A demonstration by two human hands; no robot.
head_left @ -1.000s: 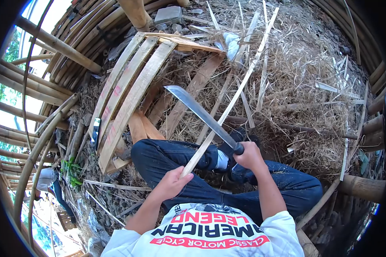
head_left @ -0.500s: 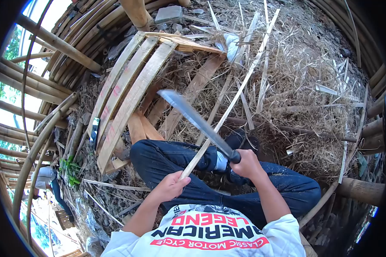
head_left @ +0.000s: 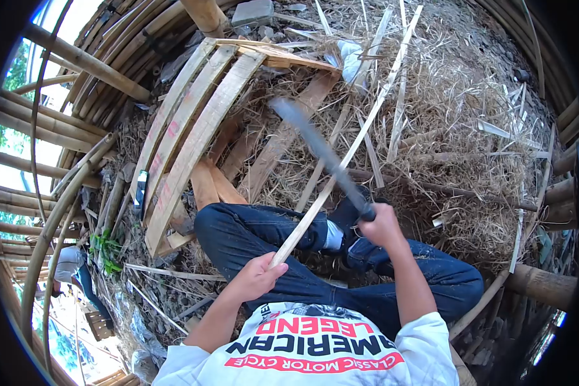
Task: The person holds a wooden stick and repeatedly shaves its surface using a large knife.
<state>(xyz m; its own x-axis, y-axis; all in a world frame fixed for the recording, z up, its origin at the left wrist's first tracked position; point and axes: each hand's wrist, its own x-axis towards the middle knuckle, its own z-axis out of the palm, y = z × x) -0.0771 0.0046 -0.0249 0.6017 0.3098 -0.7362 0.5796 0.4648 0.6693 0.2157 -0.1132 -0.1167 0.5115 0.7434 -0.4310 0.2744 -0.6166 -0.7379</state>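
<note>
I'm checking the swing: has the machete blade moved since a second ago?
Yes. The machete, held in the right hand, has swung up and away, its tip now nearer the curved bamboo slats and motion-blurred.

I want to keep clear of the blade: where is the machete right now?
In the head view the machete is just right of centre, gripped by the right hand, its blurred blade crossing over the bamboo strip held by the left hand.

Machete blade (head_left: pixel 312 140) blurred, edge unreadable
</note>
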